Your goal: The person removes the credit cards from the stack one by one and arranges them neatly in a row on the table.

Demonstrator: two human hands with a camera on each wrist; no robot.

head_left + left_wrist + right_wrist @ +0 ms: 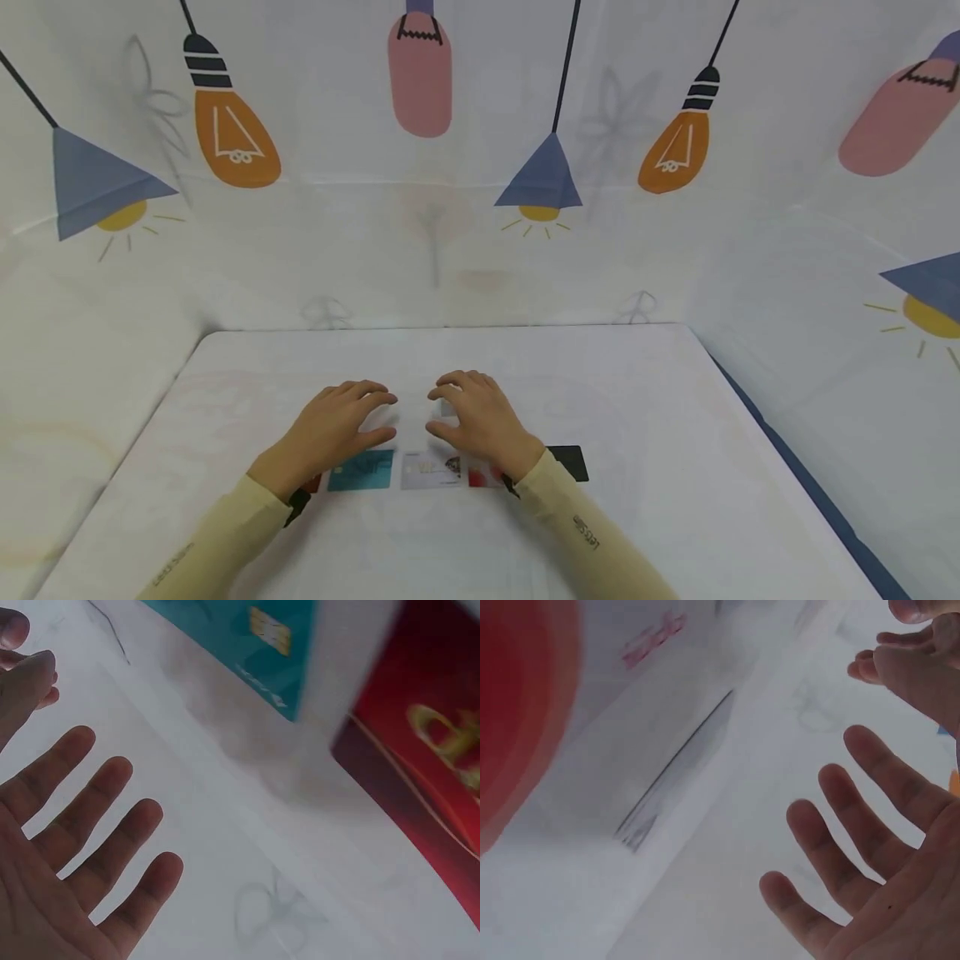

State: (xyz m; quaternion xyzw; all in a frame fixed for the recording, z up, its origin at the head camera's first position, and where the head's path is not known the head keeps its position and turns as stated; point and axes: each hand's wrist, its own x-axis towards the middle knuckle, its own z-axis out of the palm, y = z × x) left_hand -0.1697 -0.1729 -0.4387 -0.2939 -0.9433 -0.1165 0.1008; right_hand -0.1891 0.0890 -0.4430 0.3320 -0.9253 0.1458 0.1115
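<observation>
My left hand (337, 425) is held above the white table, fingers spread and relaxed, with nothing in it. Opposite it, my right hand (483, 421) has its fingers likewise apart and holds nothing. Below them lies a row of flat cards. A red card (427, 757) is mostly covered by the left wrist in the head view. Beside it are a teal card (367, 471) with a chip and a pale grey card (430, 475). The right forearm partly hides a red-and-white card (478, 477) and a black card (573, 462). A small greyish item (447, 407) shows behind the right fingers.
The white tabletop (675, 500) has rounded far corners. White cloth walls (337, 250) printed with lamps and bulbs stand at the back and sides. A blue strip (795, 467) runs along the right edge. Dark bands (297, 506) circle the wrists.
</observation>
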